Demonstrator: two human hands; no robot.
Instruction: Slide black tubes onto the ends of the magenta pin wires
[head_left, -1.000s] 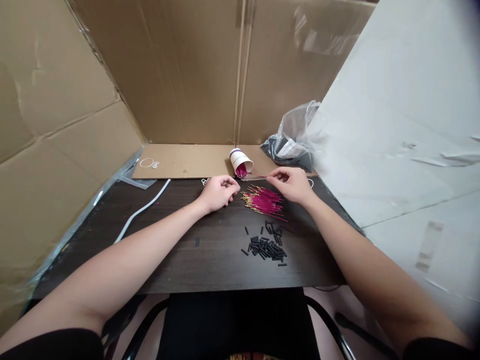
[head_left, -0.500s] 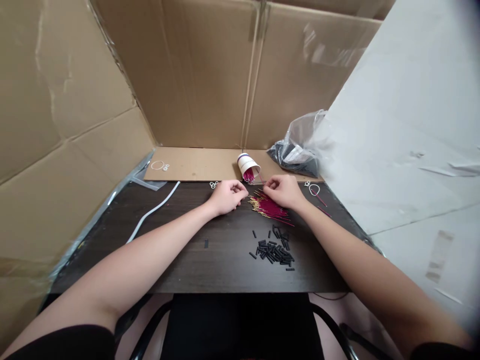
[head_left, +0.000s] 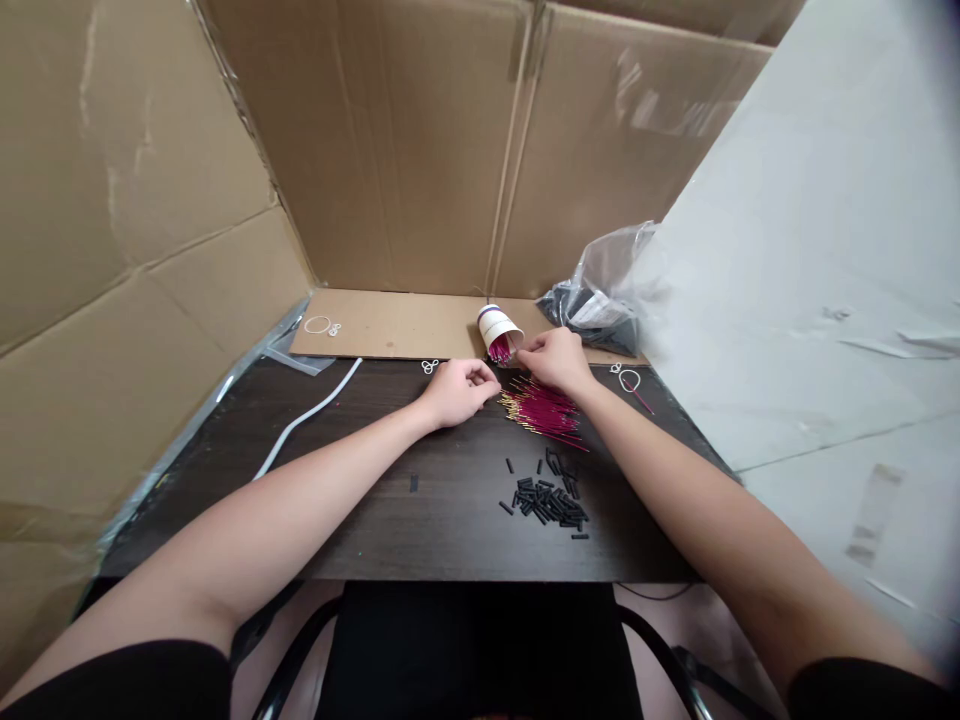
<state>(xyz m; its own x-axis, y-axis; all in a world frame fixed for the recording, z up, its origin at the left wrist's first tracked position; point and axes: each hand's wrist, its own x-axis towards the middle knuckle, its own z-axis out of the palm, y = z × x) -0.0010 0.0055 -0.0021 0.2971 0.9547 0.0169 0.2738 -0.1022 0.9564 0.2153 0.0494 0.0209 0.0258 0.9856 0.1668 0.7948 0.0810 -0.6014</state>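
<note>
Up goes the right hand [head_left: 553,358] from the heap to the mouth of the tipped paper cup [head_left: 499,328], where half a second ago it hovered over the pink wires; now its fingertips are pinched together right at the cup's opening, against the magenta wires poking out of it (whether a wire is actually caught between them I cannot tell, it is too small to see). Left hand [head_left: 456,390] has barely stirred: it rests on the dark table [head_left: 375,490] just left of the pile, fingers curled in loosely toward the thumb, and what it holds, if anything, I cannot make out. Between and just in front of the two hands lies the fan of pink wires [head_left: 541,410], gold tips pointing left, flat on the tabletop. Nearer the table's front edge sits a scatter of short black sleeves [head_left: 549,498], with one stray piece [head_left: 413,484] off to the left. Behind the cup lies a cardboard sheet [head_left: 390,325], and a clear plastic bag [head_left: 600,295] of dark stuff slumps at the back right. A white strip [head_left: 307,418] curves along the left, and a small white ring [head_left: 628,379] lies near the right wrist.
</note>
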